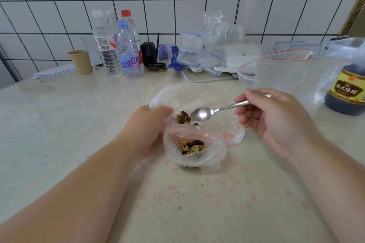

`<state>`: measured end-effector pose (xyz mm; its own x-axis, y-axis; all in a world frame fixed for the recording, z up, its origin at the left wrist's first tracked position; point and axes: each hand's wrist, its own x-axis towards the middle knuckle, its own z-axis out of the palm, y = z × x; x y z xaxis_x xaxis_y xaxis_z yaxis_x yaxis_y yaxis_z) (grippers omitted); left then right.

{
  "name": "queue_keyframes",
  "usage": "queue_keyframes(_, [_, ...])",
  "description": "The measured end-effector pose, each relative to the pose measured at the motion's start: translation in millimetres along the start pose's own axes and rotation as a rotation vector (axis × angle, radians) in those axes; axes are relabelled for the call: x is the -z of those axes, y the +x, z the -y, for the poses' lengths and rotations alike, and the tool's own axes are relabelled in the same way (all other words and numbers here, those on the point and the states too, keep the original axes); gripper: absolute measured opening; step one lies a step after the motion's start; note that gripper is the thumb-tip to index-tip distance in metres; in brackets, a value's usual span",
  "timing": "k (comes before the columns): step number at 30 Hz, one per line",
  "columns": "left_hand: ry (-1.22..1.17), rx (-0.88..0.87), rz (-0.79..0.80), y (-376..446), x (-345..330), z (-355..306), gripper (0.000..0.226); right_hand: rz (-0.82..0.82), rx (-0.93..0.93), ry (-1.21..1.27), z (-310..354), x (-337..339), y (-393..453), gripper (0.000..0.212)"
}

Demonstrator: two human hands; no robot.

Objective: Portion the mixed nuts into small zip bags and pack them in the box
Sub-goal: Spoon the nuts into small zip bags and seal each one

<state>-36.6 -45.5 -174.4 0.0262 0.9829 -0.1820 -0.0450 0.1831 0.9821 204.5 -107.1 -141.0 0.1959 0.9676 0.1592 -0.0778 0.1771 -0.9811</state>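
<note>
A small clear zip bag (209,154) stands open on the counter with mixed nuts (192,147) in its bottom. Behind it lies a larger clear bag (197,94), open, holding a few more nuts (183,117). My left hand (147,130) grips the rim of the larger bag at its left side, right beside the small bag. My right hand (276,122) pinches the handle of a metal spoon (201,113); its bowl is empty and hovers over the larger bag's opening.
Water bottles (128,51), a paper cup (81,61), stacked clear lidded boxes (190,49) and loose plastic bags line the tiled back wall. A big zip bag (292,73) and a dark vinegar bottle (347,89) stand at the right.
</note>
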Motion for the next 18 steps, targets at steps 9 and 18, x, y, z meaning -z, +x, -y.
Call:
queue_keyframes(9, [-0.035, -0.068, 0.027, -3, -4, -2, 0.013, -0.228, -0.069, -0.273, -22, -21, 7, 0.024])
queue_keyframes(18, [-0.084, -0.044, 0.152, -6, -7, -2, 0.016, -0.174, -0.242, 0.010, -28, -34, 6, 0.019])
